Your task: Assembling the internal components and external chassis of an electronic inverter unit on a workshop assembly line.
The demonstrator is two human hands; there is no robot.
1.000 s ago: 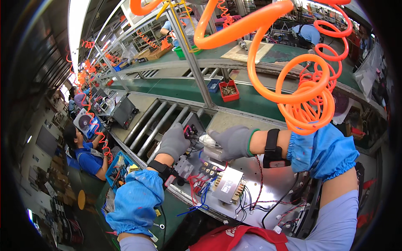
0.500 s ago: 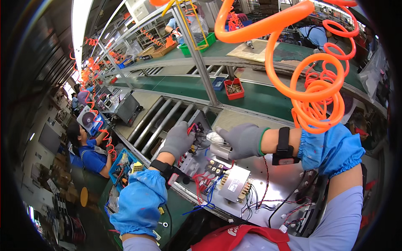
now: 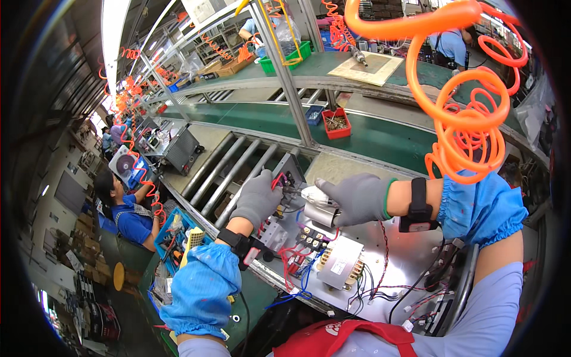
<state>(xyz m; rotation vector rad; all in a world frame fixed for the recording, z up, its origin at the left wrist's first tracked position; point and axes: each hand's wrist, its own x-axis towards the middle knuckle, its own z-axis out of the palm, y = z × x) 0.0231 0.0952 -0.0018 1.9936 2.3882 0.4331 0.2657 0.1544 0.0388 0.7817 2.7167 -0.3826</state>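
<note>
My left hand (image 3: pixel 259 201), in a grey glove, has its fingers curled around red wires (image 3: pixel 277 179) by the upright grey panel (image 3: pixel 292 168). My right hand (image 3: pixel 358 200), gloved too, grips a silver cylinder (image 3: pixel 319 213) with a white end, its thumb along the top; its other fingers are partly hidden. Both hands are over a shiny metal base plate (image 3: pixel 380 262). Nearer me on the plate sit a transformer (image 3: pixel 342 263) with brass-coloured terminals and a black terminal block (image 3: pixel 311 238). Red, blue and black wires lie loose around them.
Metal rollers (image 3: pixel 238 172) lie beyond the plate to the left. A blue basket of tools (image 3: pixel 172 238) stands at the left. Orange coiled hoses (image 3: pixel 470 119) hang at the upper right. A red bin of small parts (image 3: pixel 336 123) sits on the green belt. A co-worker (image 3: pixel 134 217) sits at the left.
The whole view has shifted slightly, so things appear further right. Both hands keep nearly the same places on the wires and the cylinder.
</note>
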